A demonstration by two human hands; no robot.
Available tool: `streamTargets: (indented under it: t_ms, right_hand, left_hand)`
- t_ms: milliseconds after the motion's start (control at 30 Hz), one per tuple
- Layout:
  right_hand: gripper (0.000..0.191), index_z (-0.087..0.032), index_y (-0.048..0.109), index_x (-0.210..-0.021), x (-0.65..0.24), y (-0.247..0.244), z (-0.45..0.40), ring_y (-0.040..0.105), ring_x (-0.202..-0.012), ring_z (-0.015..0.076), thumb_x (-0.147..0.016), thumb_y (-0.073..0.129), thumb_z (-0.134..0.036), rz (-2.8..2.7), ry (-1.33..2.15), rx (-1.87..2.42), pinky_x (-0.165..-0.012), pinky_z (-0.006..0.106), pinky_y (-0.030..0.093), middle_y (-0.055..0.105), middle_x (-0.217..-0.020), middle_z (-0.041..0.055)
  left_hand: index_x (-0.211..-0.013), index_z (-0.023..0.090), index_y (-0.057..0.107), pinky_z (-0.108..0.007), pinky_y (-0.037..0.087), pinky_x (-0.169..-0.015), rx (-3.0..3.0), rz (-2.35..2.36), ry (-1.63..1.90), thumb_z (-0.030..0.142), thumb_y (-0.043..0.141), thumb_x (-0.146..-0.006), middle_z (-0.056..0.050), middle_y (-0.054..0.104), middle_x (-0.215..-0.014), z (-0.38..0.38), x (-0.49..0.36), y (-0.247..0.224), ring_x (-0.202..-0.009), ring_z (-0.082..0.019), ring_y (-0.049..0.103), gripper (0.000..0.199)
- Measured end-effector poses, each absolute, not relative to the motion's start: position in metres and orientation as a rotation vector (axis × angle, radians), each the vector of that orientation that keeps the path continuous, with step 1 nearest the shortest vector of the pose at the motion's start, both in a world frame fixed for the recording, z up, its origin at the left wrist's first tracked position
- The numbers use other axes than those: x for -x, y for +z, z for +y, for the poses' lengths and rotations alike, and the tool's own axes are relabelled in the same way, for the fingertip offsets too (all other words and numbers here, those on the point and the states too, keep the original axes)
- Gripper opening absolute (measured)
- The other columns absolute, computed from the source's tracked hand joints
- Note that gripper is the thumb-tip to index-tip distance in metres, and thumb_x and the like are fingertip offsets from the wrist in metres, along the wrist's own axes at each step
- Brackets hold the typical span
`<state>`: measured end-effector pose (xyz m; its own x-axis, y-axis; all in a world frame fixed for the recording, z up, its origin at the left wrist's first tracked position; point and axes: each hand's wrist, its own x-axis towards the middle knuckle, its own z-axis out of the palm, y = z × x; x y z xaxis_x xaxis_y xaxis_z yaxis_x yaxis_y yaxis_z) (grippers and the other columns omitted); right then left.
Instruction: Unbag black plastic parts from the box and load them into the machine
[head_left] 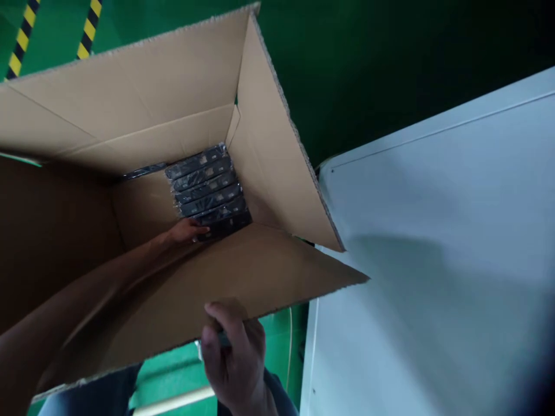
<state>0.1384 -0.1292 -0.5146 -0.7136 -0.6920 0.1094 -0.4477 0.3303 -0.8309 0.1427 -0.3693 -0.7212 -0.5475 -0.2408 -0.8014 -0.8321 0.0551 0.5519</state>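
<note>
A large open cardboard box [182, 289] fills the left and middle of the view, its flaps spread. Deep inside, a row of flat black packs in clear plastic wrap [203, 179] stands against the far corner. My left hand [186, 230] reaches down into the box, its fingers closed at the left end of the nearest pack [225, 226]; the fingertips are partly hidden. Outside, my right hand [236, 352] is closed at the edge of the near flap, thumb over the cardboard. Something small and greyish shows between its fingers, too hidden to name.
Another plastic-wrapped dark item [145, 171] lies along the box's back wall. On the right stands a large pale panel or cabinet top [433, 202], close to the flaps. Yellow-black striped tape [89, 29] marks the green floor [173, 370]. A pale bar [173, 401] crosses below.
</note>
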Motion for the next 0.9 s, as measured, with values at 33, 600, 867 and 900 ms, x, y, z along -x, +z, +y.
streamTargets:
  t_ms: [33, 600, 867, 900]
  right_hand:
    - [0.015, -0.026, 0.069, -0.111, -0.138, -0.514, -0.132, 0.074, -0.062, 0.018, -0.107, 0.055, -0.03, 2.37, -1.326, 1.043, -0.064, 0.03, 0.058, 0.078, -0.072, 0.0006]
    - [0.051, -0.021, 0.064, -0.148, -0.19, -0.48, -0.162, 0.082, -0.083, 0.0212, -0.108, 0.055, -0.051, 1.903, -1.84, 0.585, -0.074, 0.032, 0.068, 0.085, -0.101, 0.0098]
    - [0.052, -0.023, 0.063, -0.133, -0.293, -0.392, -0.108, 0.082, -0.087, 0.024, -0.102, 0.06, -0.064, 1.569, -1.951, 0.323, -0.076, 0.036, 0.07, 0.084, -0.111, 0.0111]
    - [0.05, -0.023, 0.062, -0.131, -0.302, -0.385, -0.1, 0.082, -0.087, 0.0231, -0.099, 0.065, -0.062, 1.619, -1.955, 0.293, -0.077, 0.035, 0.069, 0.084, -0.11, 0.0101]
  left_hand:
    - [-0.076, 0.016, 0.071, -0.034, 0.053, -0.068, 1.08, 1.818, 1.536, 0.053, 0.083, -0.086, -0.001, 0.064, -0.065, -0.371, -0.139, -0.714, -0.069, -0.021, 0.066, 0.04]
    - [-0.098, 0.026, 0.071, -0.034, 0.061, -0.073, 1.392, 2.274, 1.958, 0.071, 0.081, -0.082, -0.005, 0.078, -0.092, -0.311, -0.352, -0.394, -0.087, -0.027, 0.075, 0.049]
    - [-0.121, 0.038, 0.074, -0.043, 0.067, -0.093, 1.514, 2.656, 1.634, 0.065, 0.08, -0.087, -0.006, 0.084, -0.117, -0.159, -0.465, -0.401, -0.103, -0.034, 0.081, 0.044]
    - [-0.122, 0.036, 0.074, -0.042, 0.068, -0.093, 1.49, 2.574, 1.722, 0.065, 0.08, -0.086, -0.006, 0.084, -0.117, -0.151, -0.472, -0.401, -0.104, -0.033, 0.081, 0.046]
